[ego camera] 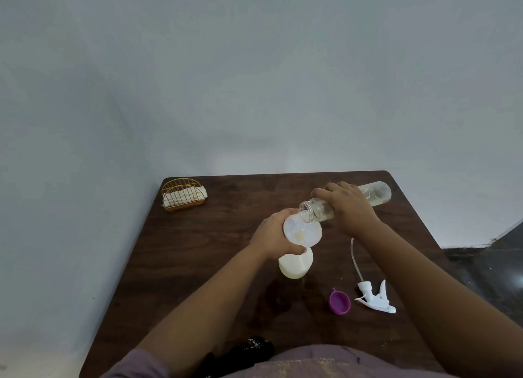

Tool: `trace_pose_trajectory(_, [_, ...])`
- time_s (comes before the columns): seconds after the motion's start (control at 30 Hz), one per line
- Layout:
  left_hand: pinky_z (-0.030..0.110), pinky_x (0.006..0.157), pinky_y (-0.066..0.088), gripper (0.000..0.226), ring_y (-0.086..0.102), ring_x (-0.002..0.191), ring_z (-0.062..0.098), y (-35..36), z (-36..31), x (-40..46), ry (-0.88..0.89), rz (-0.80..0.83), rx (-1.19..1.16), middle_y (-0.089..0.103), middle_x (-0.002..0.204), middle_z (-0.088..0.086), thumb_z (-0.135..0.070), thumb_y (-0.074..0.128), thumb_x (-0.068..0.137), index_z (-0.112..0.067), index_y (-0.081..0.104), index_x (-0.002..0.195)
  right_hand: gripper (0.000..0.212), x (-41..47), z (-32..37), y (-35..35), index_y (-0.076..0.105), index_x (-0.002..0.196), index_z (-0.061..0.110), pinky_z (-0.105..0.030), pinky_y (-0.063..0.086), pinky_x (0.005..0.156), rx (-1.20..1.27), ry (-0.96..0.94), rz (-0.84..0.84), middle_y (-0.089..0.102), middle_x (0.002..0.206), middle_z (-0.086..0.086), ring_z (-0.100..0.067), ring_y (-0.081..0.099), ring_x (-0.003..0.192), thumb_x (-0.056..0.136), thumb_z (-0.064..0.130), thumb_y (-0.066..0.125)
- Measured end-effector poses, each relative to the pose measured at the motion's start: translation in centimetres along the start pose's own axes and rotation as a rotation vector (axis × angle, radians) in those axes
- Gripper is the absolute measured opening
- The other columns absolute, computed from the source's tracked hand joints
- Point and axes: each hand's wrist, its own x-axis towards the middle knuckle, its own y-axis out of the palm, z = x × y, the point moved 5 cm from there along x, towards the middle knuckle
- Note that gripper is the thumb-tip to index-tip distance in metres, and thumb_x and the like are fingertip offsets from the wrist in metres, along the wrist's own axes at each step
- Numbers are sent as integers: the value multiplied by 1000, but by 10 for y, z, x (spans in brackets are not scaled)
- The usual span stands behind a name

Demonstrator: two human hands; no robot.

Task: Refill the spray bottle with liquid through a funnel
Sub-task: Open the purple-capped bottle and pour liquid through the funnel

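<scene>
A white spray bottle (pixel 294 266) stands on the dark wooden table (pixel 215 253) with a pale translucent funnel (pixel 302 230) in its neck. My left hand (pixel 273 236) grips the funnel and the bottle's neck from the left. A clear bottle (pixel 373 193) of pale liquid is tipped nearly flat, its open mouth over the funnel's rim. My right hand (pixel 346 205) grips it around the middle. A little pale liquid sits in the funnel's bottom.
The white spray trigger head (pixel 376 298) with its long dip tube lies on the table at the right. A purple cap (pixel 339 302) lies beside it. A gold wire napkin holder (pixel 183 195) stands at the back left corner. Walls close the far and left sides.
</scene>
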Motion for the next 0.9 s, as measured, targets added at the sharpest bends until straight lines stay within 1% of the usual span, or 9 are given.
trace_pose_trajectory(0.27, [38, 95, 52, 82, 54, 115, 16, -1, 0, 0, 1, 2, -1, 57, 131, -6, -30, 87, 66, -28, 47, 137, 45, 0, 2, 1, 57, 113, 30, -37, 41, 84, -7, -4, 5, 60, 95, 4, -23, 55, 90, 72, 23, 74])
trace_pose_trajectory(0.5, [32, 93, 49, 81, 54, 116, 14, -2, -1, 0, 4, 0, 2, 56, 133, -7, -29, 87, 67, -28, 46, 138, 43, 1, 1, 1, 57, 112, 29, -38, 42, 85, -21, -8, -3, 59, 94, 3, -23, 54, 89, 73, 21, 73])
trace_pose_trajectory(0.6, [33, 93, 50, 81, 54, 116, 16, -2, -1, 0, 0, 3, 3, 56, 132, -7, -30, 87, 67, -29, 46, 137, 44, 1, 0, 2, 56, 114, 29, -38, 41, 86, -25, -8, 7, 59, 96, 3, -23, 54, 90, 73, 21, 72])
trace_pose_trajectory(0.77, [31, 92, 49, 82, 53, 115, 14, -1, -1, 0, -7, 8, 9, 56, 132, -7, -30, 87, 67, -28, 46, 138, 44, 1, 1, 1, 56, 114, 28, -37, 41, 86, -19, -6, 10, 60, 97, 2, -23, 54, 91, 73, 21, 72])
trace_pose_trajectory(0.9, [33, 93, 49, 82, 53, 117, 16, -1, -1, 0, -12, 7, 10, 55, 133, -6, -29, 87, 67, -28, 45, 138, 44, 1, 3, -2, 57, 116, 27, -38, 40, 87, -2, -8, 14, 60, 100, 1, -24, 54, 93, 75, 19, 70])
